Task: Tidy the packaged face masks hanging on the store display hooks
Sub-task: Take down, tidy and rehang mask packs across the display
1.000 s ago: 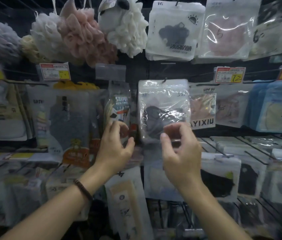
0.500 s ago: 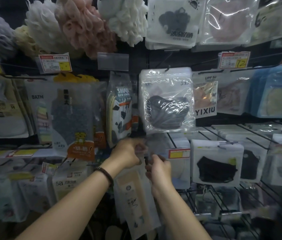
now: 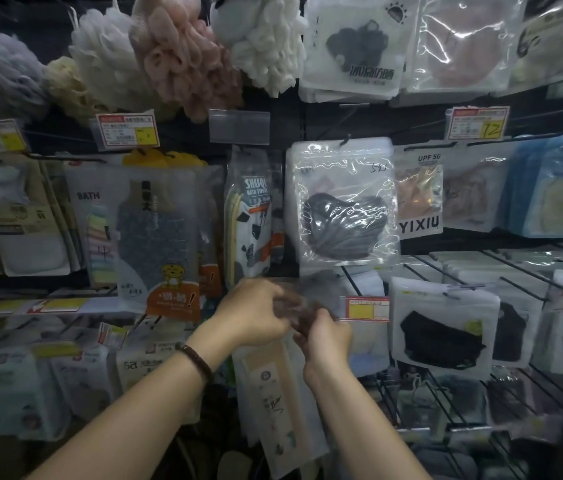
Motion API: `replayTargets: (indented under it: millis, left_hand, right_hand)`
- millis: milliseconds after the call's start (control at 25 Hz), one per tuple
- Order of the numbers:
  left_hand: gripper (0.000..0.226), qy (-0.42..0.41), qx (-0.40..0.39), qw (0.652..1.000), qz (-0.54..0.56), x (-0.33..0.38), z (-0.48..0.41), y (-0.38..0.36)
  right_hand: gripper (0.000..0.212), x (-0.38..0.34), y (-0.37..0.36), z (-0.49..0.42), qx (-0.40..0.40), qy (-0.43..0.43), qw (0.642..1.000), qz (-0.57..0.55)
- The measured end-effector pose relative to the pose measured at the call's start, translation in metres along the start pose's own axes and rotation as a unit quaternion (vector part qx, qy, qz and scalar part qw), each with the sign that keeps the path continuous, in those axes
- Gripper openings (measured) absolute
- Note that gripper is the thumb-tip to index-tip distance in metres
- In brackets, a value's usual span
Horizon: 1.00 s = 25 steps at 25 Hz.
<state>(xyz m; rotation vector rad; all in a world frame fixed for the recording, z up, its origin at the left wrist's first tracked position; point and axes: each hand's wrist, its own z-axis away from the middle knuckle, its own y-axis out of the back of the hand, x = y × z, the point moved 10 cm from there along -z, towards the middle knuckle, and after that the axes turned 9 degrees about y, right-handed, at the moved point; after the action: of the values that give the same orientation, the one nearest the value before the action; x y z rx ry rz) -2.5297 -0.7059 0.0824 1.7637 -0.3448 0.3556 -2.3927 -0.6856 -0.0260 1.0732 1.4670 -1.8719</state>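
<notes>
Left hand [image 3: 251, 310], right hand [image 3: 325, 337] lowered, pinching packet [image 3: 311, 289]

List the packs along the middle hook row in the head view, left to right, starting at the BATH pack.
BATH pack, narrow bath towel pack, grey mask pack, YIXIU pack, pinkish mask pack, blue packs.

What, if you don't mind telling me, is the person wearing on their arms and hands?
Both forearms are bare, with no sleeves in view, and neither the left hand nor the right hand is gloved. A dark brown bracelet, seemingly braided or beaded, circles the left wrist. The right wrist carries nothing. The fingers are too blurred to tell whether there are rings.
</notes>
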Motion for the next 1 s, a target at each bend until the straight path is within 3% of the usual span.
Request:
replayTargets:
  millis: [120, 200, 320, 400, 480, 560, 680, 800, 880, 1000]
  left_hand:
    - [0.037, 0.035, -0.075, 0.994, 0.076, -0.007, 0.010, 0.013]
    - [0.032, 0.070, -0.027, 0.995, 0.062, -0.020, 0.010, 0.030]
    - [0.056, 0.130, 0.022, 0.991, 0.003, -0.041, 0.013, 0.042]
    - [0.061, 0.166, 0.025, 0.980, 0.111, -0.050, 0.020, 0.044]
    - [0.045, 0.180, 0.039, 0.938, 0.293, -0.057, 0.026, 0.043]
    - [0.029, 0.172, 0.058, 0.898, 0.401, -0.063, 0.033, 0.041]
    - [0.025, 0.166, 0.090, 0.868, 0.459, -0.064, 0.043, 0.043]
    - [0.026, 0.130, 0.104, 0.841, 0.515, -0.041, 0.050, 0.051]
    - [0.028, 0.100, 0.099, 0.832, 0.537, -0.022, 0.052, 0.053]
    - [0.036, 0.031, 0.117, 0.845, 0.521, 0.003, 0.054, 0.062]
  right_hand:
    - [0.028, 0.004, 0.005, 0.011, -0.004, -0.007, 1.000, 0.004]
    - [0.027, 0.009, 0.008, 0.021, -0.017, -0.007, 1.000, 0.004]
    - [0.026, 0.011, 0.013, 0.036, -0.078, 0.024, 0.995, 0.053]
    - [0.034, 0.006, 0.013, 0.047, -0.140, 0.043, 0.987, 0.073]
    - [0.038, -0.006, 0.014, 0.056, -0.183, 0.067, 0.976, 0.099]
    - [0.038, -0.019, 0.013, 0.062, -0.215, 0.099, 0.964, 0.123]
    - [0.034, -0.050, 0.016, 0.066, -0.233, 0.165, 0.947, 0.145]
    - [0.009, -0.101, 0.020, 0.055, -0.205, 0.241, 0.938, 0.139]
    - [0.009, -0.134, 0.016, 0.045, -0.199, 0.266, 0.932, 0.144]
    - [0.011, -0.177, 0.009, 0.044, -0.209, 0.329, 0.899, 0.201]
